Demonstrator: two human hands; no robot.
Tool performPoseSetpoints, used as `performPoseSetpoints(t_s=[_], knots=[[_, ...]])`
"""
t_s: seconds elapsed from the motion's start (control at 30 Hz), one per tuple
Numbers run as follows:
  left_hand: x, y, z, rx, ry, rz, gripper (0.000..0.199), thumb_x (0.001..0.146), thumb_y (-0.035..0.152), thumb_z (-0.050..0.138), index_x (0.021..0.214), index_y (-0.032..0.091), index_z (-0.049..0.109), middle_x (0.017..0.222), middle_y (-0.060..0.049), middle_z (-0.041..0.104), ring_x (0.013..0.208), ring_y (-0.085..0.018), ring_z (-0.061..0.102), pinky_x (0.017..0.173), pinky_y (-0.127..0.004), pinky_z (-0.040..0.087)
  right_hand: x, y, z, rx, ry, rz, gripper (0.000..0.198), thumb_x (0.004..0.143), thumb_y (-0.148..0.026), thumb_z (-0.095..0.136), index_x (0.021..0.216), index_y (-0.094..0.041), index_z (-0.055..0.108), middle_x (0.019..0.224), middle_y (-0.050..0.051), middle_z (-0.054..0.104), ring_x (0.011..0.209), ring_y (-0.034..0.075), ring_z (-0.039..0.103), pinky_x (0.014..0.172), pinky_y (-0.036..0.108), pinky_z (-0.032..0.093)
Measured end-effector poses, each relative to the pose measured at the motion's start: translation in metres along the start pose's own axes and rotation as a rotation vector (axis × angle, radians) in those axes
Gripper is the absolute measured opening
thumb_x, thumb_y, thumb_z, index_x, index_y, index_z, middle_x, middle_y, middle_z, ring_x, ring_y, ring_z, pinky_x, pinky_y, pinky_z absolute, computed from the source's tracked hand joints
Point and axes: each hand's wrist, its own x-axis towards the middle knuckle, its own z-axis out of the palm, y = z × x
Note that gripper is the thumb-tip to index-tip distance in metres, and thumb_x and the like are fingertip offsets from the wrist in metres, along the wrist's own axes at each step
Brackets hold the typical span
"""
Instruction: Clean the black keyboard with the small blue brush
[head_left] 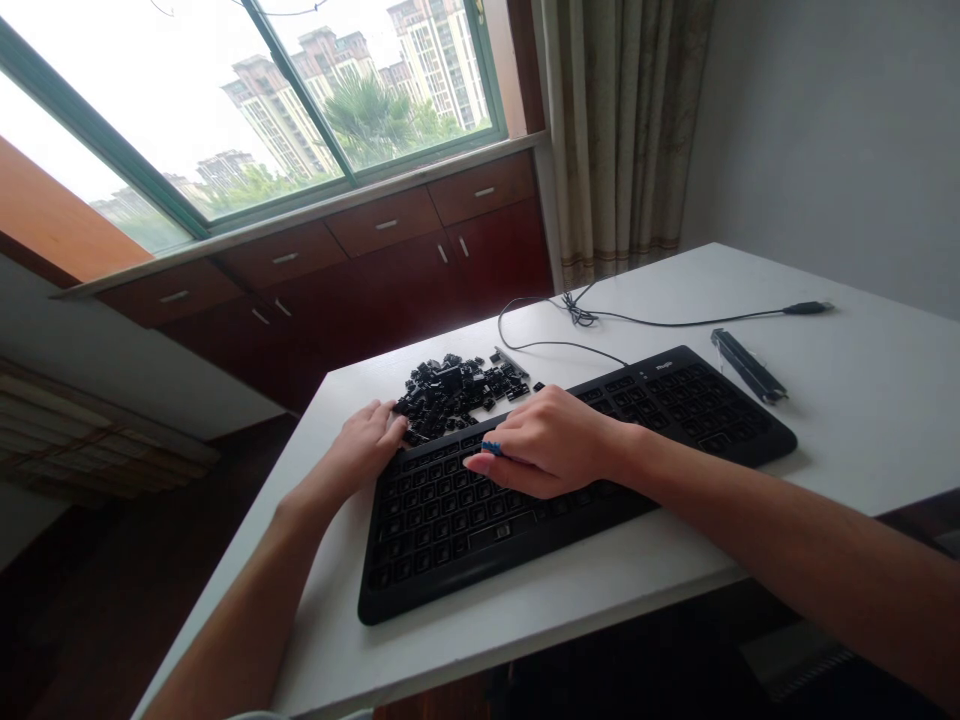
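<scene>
A black keyboard (442,500) with its keycaps off lies at a slant on the white table, its bare key sockets showing. Over its middle, my right hand (551,440) is closed in a fist around a small brush with blue bristles (491,447); most of the brush is hidden in the fingers. My left hand (367,440) rests by the keyboard's far left corner, fingers stretched out and thumb apart, holding nothing that I can see. Its fingertips reach the edge of a heap of loose black keycaps (450,390) behind the keyboard.
A thin black cable (675,324) runs from the keyboard's back, with a tangled bundle, to a plug (808,308). Right of the keyboard lies a long black bar-like piece (750,368). The white table (862,400) ends before dark red cabinets (375,290) under a window.
</scene>
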Motion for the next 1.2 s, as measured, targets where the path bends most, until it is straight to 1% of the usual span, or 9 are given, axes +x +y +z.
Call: performPoseSetpoints(t_s=[0.13,0.27,0.4,0.57,0.7,0.93,1.13,1.2], knots=[[0.0001,0.0009,0.0003,-0.008,0.02,-0.02,0.044,0.092,0.027,0.039,0.127,0.011,0.06,0.141,-0.018,0.053,0.138,-0.035,0.039,0.115,-0.051,0.03,-0.0001,-0.0001,0.0001,0.002,0.004,-0.001,0.053,0.103,-0.047,0.033,0.064,-0.017,0.053,0.054,-0.002,0.053,0.049,0.007,0.041,0.052,0.024,0.023],[0.0,0.0014,-0.0016,-0.002,0.016,0.01,0.044,0.093,0.026,0.035,0.124,0.007,0.06,0.141,-0.022,0.053,0.137,-0.037,0.041,0.114,-0.052,0.032,-0.0002,-0.0002,-0.0004,0.002,0.002,-0.001,0.052,0.103,-0.047,0.033,0.064,-0.017,0.052,0.055,-0.002,0.054,0.049,0.007,0.042,0.051,0.024,0.022],[-0.0001,0.0006,-0.0013,-0.012,0.037,0.012,0.043,0.093,0.026,0.037,0.125,0.011,0.06,0.138,-0.019,0.056,0.136,-0.035,0.043,0.112,-0.054,0.034,-0.0002,0.0,-0.0009,0.002,-0.005,0.0,0.052,0.103,-0.048,0.033,0.064,-0.018,0.052,0.055,-0.002,0.054,0.049,0.007,0.042,0.051,0.024,0.022],[0.0003,0.0007,0.001,0.012,0.019,-0.01,0.048,0.094,0.028,0.034,0.129,0.005,0.057,0.142,-0.023,0.052,0.138,-0.036,0.04,0.114,-0.05,0.032,0.0002,0.0001,-0.0007,0.005,-0.008,-0.002,0.053,0.103,-0.047,0.033,0.064,-0.017,0.052,0.056,-0.002,0.054,0.049,0.007,0.042,0.051,0.024,0.023],[0.0014,0.0005,0.0017,-0.019,0.016,-0.057,0.05,0.094,0.03,0.034,0.133,0.007,0.054,0.141,-0.019,0.054,0.14,-0.034,0.039,0.114,-0.048,0.032,-0.0001,0.0,-0.0002,0.003,-0.002,0.004,0.053,0.103,-0.048,0.034,0.064,-0.017,0.053,0.054,-0.002,0.054,0.049,0.007,0.042,0.051,0.024,0.023],[0.0007,0.0005,0.0027,-0.048,0.04,-0.062,0.051,0.092,0.031,0.036,0.131,0.004,0.056,0.142,-0.022,0.052,0.14,-0.036,0.039,0.115,-0.047,0.031,-0.0005,-0.0001,-0.0005,0.001,0.0,-0.002,0.053,0.103,-0.047,0.033,0.064,-0.017,0.053,0.054,-0.002,0.054,0.049,0.007,0.043,0.052,0.024,0.024],[0.0004,0.0018,0.0005,-0.045,0.04,-0.06,0.047,0.091,0.03,0.039,0.13,0.011,0.057,0.139,-0.018,0.056,0.138,-0.035,0.04,0.113,-0.048,0.033,-0.0007,0.0003,-0.0003,0.007,0.005,-0.002,0.051,0.103,-0.046,0.034,0.065,-0.017,0.053,0.055,-0.003,0.054,0.049,0.007,0.043,0.051,0.023,0.023],[0.0014,0.002,-0.0003,-0.053,0.036,-0.067,0.048,0.092,0.031,0.037,0.131,0.01,0.056,0.138,-0.017,0.056,0.138,-0.034,0.04,0.113,-0.048,0.033,-0.0009,0.0004,0.0,0.009,0.005,-0.004,0.051,0.103,-0.046,0.034,0.065,-0.017,0.053,0.055,-0.003,0.054,0.049,0.007,0.042,0.051,0.024,0.023]])
